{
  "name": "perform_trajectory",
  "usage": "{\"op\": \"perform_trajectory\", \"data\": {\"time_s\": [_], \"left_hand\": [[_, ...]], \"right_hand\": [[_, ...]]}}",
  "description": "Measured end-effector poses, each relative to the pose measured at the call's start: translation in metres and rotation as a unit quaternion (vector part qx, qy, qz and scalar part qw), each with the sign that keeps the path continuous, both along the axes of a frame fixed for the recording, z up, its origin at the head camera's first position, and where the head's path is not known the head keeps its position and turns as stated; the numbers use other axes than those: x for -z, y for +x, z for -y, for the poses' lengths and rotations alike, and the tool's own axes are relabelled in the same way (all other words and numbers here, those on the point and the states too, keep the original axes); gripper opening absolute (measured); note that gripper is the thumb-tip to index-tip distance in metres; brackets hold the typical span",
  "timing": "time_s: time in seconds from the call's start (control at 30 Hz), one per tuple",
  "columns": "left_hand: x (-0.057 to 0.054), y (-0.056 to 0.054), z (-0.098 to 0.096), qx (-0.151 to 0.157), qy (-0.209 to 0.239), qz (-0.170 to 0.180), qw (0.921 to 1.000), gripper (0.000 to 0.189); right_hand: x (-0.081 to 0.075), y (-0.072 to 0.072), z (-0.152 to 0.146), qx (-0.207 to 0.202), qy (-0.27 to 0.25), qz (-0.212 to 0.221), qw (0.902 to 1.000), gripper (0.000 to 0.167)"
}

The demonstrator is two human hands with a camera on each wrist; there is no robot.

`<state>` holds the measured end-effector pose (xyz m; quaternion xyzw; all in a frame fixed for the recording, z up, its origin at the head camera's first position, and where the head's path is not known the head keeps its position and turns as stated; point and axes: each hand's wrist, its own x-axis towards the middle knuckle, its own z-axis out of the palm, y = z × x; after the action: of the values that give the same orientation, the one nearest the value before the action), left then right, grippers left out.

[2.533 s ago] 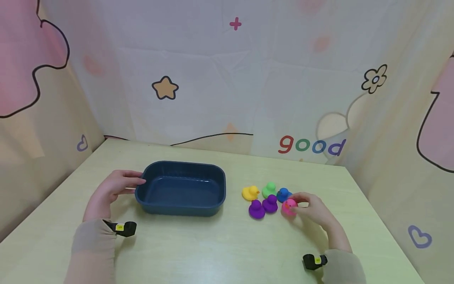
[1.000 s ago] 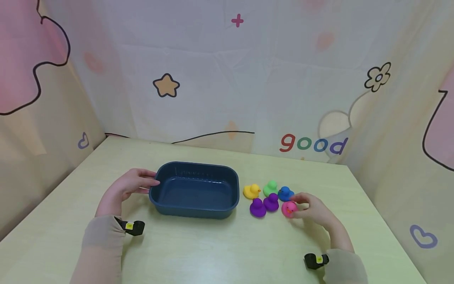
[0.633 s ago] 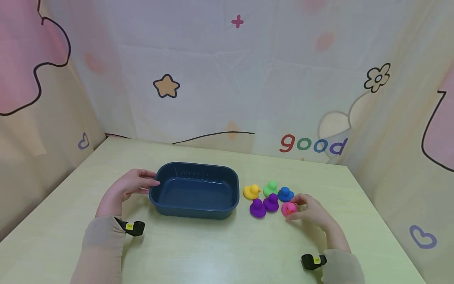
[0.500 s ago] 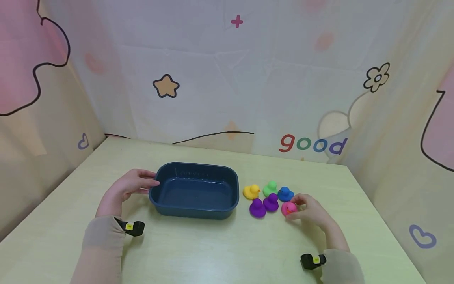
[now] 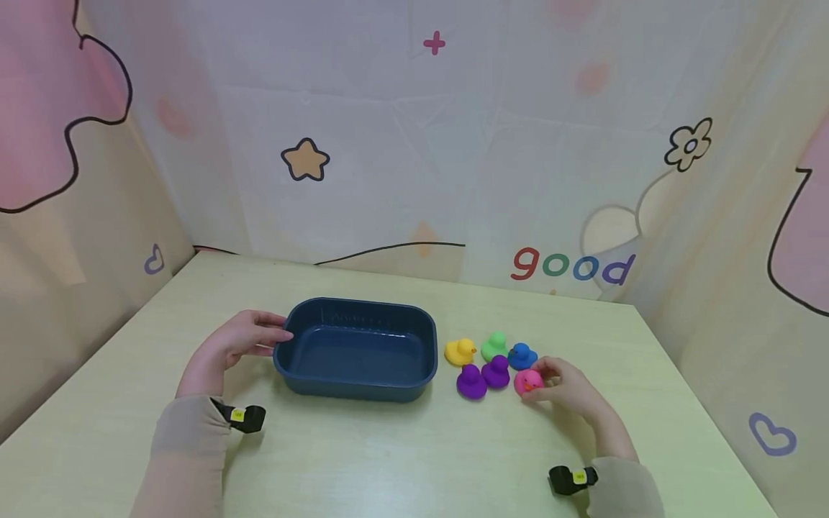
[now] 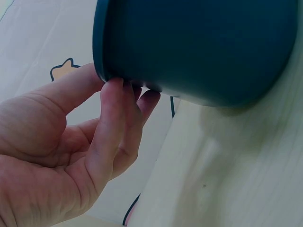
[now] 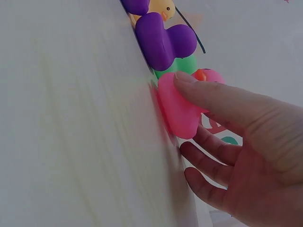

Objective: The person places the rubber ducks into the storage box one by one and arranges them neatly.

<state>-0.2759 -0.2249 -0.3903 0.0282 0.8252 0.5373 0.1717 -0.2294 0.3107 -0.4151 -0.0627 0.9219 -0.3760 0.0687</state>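
My left hand [image 5: 242, 337] grips the left end of a dark blue rectangular basin [image 5: 363, 388], thumb over the rim and the other fingers against the outer wall. The left wrist view shows those fingertips right under the basin's rim [image 6: 98, 42]. On the right, my right hand [image 5: 570, 385] holds a pink rubber duck [image 5: 527, 381], which sits low at the table. Its thumb [image 7: 208, 97] presses on the duck's side, with the index finger behind it; the other fingers curl near the tabletop. No duck lies in the basin.
Beside the pink duck stand a blue duck [image 5: 522, 357], a green duck [image 5: 495, 347], a yellow duck [image 5: 460, 352] and two purple ducks, one nearer the front [image 5: 471, 383]. A printed curtain [image 5: 388, 144] hangs behind the pale wooden table [image 5: 401, 460].
Over the first second and a half, my left hand brought the basin rightward, closer to the ducks; it has stayed there since. My right hand keeps to the pink duck, its fingers shifting slightly.
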Motion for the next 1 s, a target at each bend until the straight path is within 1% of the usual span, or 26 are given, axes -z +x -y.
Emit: {"op": "perform_trajectory", "data": {"time_s": [0.1,0.2,0.33,0.4,0.57,0.73,0.83,1.0], "left_hand": [[0.000,0.000,0.000,0.001,0.000,-0.001,1.0000,0.066],[0.000,0.001,-0.001,0.000,-0.001,-0.003,1.0000,0.065],[-0.001,0.001,-0.001,-0.001,-0.001,-0.004,1.0000,0.065],[0.000,0.001,-0.001,-0.001,-0.001,-0.003,1.0000,0.065],[0.002,0.000,-0.001,-0.004,-0.001,-0.002,1.0000,0.064],[0.003,-0.001,0.000,-0.007,-0.002,-0.001,1.0000,0.064],[0.003,-0.001,0.001,-0.006,-0.003,-0.001,1.0000,0.064],[0.003,-0.002,0.002,-0.007,0.000,-0.002,1.0000,0.064]], "right_hand": [[-0.001,0.001,-0.002,0.007,-0.005,0.007,0.9999,0.043],[-0.001,0.002,-0.008,0.017,-0.025,0.018,0.9994,0.047],[-0.001,0.002,-0.015,0.035,-0.071,0.029,0.9964,0.050],[-0.002,0.001,-0.017,0.039,-0.096,0.027,0.9943,0.049],[-0.005,0.002,-0.018,0.051,-0.158,0.029,0.9857,0.050],[-0.008,0.001,-0.018,0.091,-0.212,0.048,0.9719,0.054],[-0.008,0.000,-0.018,0.104,-0.227,0.050,0.9670,0.057],[-0.008,-0.002,-0.016,0.104,-0.241,0.051,0.9636,0.068]]}}
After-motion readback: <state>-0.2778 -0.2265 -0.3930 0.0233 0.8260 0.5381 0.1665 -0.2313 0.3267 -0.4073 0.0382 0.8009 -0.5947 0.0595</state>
